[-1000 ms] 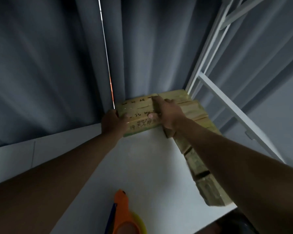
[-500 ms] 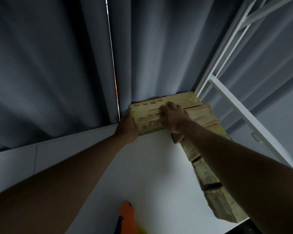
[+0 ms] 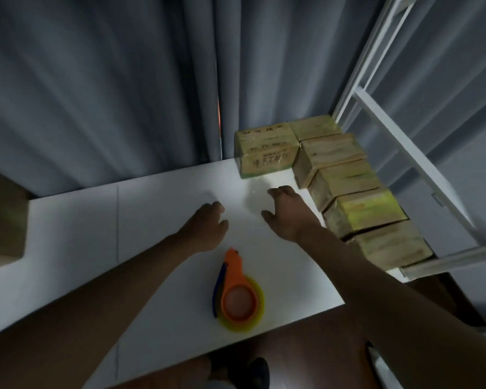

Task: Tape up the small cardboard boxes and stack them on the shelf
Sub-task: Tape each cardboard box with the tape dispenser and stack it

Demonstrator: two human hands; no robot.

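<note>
- Left hand [image 3: 205, 228] mid-shelf, fingers loosely curled, holding nothing.
- Tape dispenser [image 3: 237, 293] near front edge of shelf [image 3: 76, 248], btwn both arms, untouched.
- Right hand [image 3: 286, 213] just beside box row, fingers relaxed, empty.
- Taped box [image 3: 265, 148] set at back edge; more boxes [image 3: 357, 192] along right edge.
- Step: placing looks done; next prob. fetch another box. Left half w/ open room.

Two bare forearms, no sleeves, left grip [image 3: 208, 220], right grip [image 3: 285, 210] (both ringless)
</note>
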